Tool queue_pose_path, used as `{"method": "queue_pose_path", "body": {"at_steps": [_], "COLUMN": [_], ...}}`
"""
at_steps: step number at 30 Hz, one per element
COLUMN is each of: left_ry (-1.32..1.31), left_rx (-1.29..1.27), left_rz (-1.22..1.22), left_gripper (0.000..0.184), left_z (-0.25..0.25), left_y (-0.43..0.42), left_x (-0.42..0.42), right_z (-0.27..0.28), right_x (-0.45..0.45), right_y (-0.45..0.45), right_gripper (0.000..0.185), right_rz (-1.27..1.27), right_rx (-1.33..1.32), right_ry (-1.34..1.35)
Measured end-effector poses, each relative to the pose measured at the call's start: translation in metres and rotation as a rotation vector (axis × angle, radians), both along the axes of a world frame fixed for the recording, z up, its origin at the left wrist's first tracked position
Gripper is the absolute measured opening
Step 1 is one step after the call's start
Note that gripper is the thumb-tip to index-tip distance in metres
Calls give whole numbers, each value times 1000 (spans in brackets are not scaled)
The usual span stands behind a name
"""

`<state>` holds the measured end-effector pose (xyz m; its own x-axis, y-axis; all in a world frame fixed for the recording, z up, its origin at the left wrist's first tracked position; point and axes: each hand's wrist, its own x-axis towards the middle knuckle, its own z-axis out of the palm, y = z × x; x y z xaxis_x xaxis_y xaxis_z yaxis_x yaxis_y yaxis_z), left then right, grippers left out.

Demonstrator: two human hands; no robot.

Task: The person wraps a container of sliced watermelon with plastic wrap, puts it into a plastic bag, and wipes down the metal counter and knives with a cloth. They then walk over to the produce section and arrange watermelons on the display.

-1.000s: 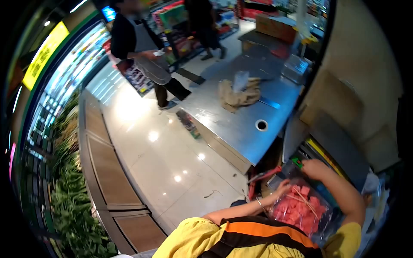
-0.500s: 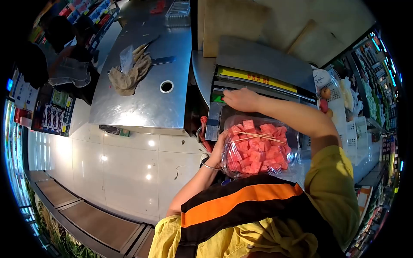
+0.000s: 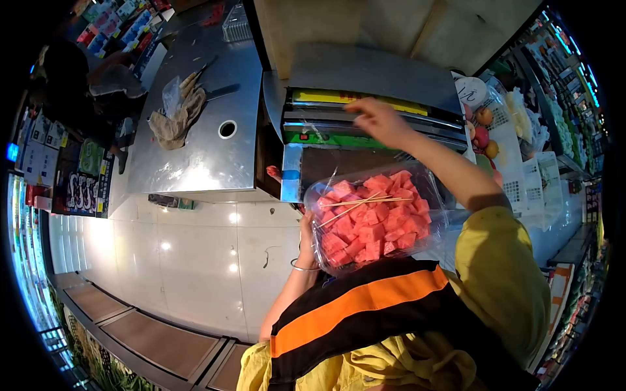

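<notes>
My left hand (image 3: 306,236) grips the left side of a clear plastic tray of watermelon cubes (image 3: 375,223). Thin wooden sticks (image 3: 355,203) lie crossed on top of the fruit, and clear film shows around the tray. Above the wrapping machine (image 3: 372,78), my right hand (image 3: 378,120) is raised with its fingers apart and nothing visible in them. Beneath it are the machine's yellow strip (image 3: 319,96), metal bars and a green strip (image 3: 349,140).
To the left stands a steel table (image 3: 215,156) with a brown cloth (image 3: 171,127), a knife (image 3: 223,91) and a round hole. White baskets (image 3: 515,176) and fruit (image 3: 484,135) are at the right. Another person (image 3: 72,85) is at the upper left.
The view has swung from the aisle toward the machine. My right hand has left the green part and risen over the bars, fingers spread. My left hand still holds the tray.
</notes>
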<state>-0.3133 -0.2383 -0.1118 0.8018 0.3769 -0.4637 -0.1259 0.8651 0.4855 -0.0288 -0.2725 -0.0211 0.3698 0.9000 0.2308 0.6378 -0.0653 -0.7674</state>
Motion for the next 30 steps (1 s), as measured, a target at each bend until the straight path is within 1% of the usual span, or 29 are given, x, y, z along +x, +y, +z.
{"method": "queue_pose_path", "body": {"at_steps": [1, 2, 3, 4, 5, 6, 7, 9, 10, 11, 12, 13, 15, 17, 18, 19, 20, 26, 30], "left_ry": [6, 38, 71, 136, 150, 131, 110, 70, 57, 43, 25, 10, 33, 296, 255, 399, 469, 506, 519], "left_rx": [8, 15, 24, 51, 58, -13, -84, -154, -152, -150, -100, -145, -107, 75, 56, 279, 369, 395, 424], "left_rz": [7, 66, 125, 217, 224, 249, 274, 209, 211, 212, 207, 207, 188, 240, 312, 334, 367, 355, 317], "left_gripper": [53, 53, 52, 52, 52, 53, 54, 66, 70, 73, 78, 79, 78, 76, 77, 79, 79, 80, 80], "left_z": [-6, -13, -21, -35, -48, -59, -63, -26, -32, -36, -23, -35, -31, 15, -49, -16, -6, -7, -9], "left_y": [-9, -19, -29, -42, -53, -61, -69, -82, -87, -92, -97, -97, -99, -110, -94, -102, -108, -107, -109], "left_x": [-3, -8, -13, -19, -25, -32, -36, -34, -40, -45, -44, -54, -62, -57, -92, -85, -82, -38, -16], "right_z": [-2, -7, -14, -11, -5, -16, -45, -66, -98, -129, -145, -151, -152, -150, -149, -149, -148, -142, -137], "right_x": [8, 17, 33, 33, 32, 25, 19, -20, -31, -43, -58, -72, -91, -100, -106, -110, -114, -120, -110], "right_y": [-27, -62, -108, -154, -199, -239, -277, -309, -316, -322, -309, -289, -253, -229, -220, -211, -203, -159, -145], "right_gripper": [19, 18, 14, 15, 19, 21, 20, 18, 33, 55, 55, 54, 54, 53, 53, 53, 52, 51, 50], "right_rz": [-179, -359, -400, -390, -331, -283, -288, -464, -219, 38, 200, 272, 349, 415, 443, 478, 508, 619, 632], "right_rx": [40, 78, 39, -9, -250, -392, -411, -574, -462, -379, -315, -279, -254, -249, -247, -251, -258, -240, -211], "right_ry": [102, 209, 334, 477, 444, 598, 1074, 1347, 1567, 1783, 1899, 1948, 1975, 1966, 1953, 1944, 1919, 1626, 1505]}}
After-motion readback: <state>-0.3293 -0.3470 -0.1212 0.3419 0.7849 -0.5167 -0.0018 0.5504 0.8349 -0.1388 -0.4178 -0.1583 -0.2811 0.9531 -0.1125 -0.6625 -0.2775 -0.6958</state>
